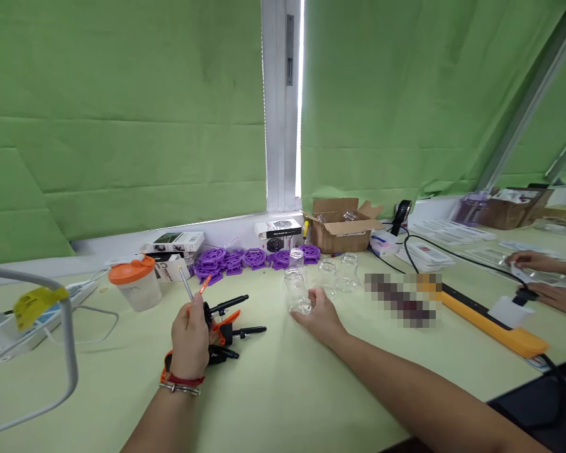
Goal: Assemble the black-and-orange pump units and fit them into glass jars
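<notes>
My left hand (191,336) is closed on a slim pen-like tool (185,282) that points up; an orange-tipped piece (205,284) sticks up beside it. Black and orange tools with black handles (231,331) lie just right of that hand, partly hidden by it. My right hand (321,316) curls its fingers round the lower part of a clear glass bottle (295,286) standing on the table. More clear bottles (327,275) stand close behind and to the right.
Purple plastic parts (255,258) line the back, near a printed box (278,236) and a cardboard box (344,229). An orange-lidded cup (134,286) stands left. An orange power strip (490,318) lies right, beyond it another person's hands (531,261). A grey frame (69,343) rises at left.
</notes>
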### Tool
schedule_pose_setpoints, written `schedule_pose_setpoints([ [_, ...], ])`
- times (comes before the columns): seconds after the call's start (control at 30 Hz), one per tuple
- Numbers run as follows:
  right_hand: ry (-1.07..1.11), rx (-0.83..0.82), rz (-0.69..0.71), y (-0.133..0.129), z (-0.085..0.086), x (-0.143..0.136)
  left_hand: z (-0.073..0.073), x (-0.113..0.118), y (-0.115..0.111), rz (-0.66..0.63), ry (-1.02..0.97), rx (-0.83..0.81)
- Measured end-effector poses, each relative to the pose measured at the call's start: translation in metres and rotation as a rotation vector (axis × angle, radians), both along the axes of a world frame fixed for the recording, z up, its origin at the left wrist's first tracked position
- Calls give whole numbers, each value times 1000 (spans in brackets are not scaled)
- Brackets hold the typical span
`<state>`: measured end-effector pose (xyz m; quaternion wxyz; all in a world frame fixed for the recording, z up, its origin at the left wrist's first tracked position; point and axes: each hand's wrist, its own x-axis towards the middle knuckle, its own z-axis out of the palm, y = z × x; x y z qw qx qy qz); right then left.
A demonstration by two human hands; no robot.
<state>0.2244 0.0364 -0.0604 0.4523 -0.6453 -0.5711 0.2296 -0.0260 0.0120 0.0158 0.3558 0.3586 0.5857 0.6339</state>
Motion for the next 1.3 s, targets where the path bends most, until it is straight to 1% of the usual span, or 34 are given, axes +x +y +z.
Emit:
schedule_pose_setpoints([
  [0.3, -231, -27, -31, 35, -1, 5, -4, 0, 0, -49, 32, 30],
  [0.43, -335, -57, -31, 36, -3, 2, -3, 1, 0, -51, 68, 40],
  [0.5, -433, 2, -42, 30, -4, -2, -2, 1, -1, -56, 90, 53],
  [0.57, -604, 157, -29, 24, -2, -6, -2, 2, -1, -61, 107, 55],
  [0.6, -716, 258, 8, 22, 0, -8, -2, 2, -1, -63, 113, 53],
  [0.67, -960, 447, 164, 23, 5, -12, -3, 1, 0, -67, 123, 50],
  [0.7, -1073, 510, 262, 26, 8, -13, -5, 1, 0, -75, 128, 48],
  [0.73, -1172, 544, 350, 32, 11, -15, -6, 0, 1, -82, 134, 46],
  [0.77, -1251, 551, 406, 39, 12, -16, -7, -1, 1, -89, 137, 44],
  [0.8, -1309, 531, 426, 47, 14, -17, -8, -1, 1, -95, 140, 44],
  [0.93, -1429, 394, 396, 80, 14, -25, -10, -2, 2, -85, 148, 45],
  [1.0, -1450, 275, 373, 92, 14, -31, -9, -1, 2, -85, 131, 48],
  [1.07, -1423, 115, 325, 102, 15, -36, -9, -1, 3, -93, 108, 46],
  [1.13, -1380, -8, 280, 111, 16, -40, -10, -1, 4, -106, 95, 41],
  [1.2, -1351, -69, 245, 119, 17, -41, -13, -2, 5, -116, 95, 43],
  [1.3, -1308, -103, 207, 130, 18, -39, -17, -4, 6, -130, 100, 54],
])
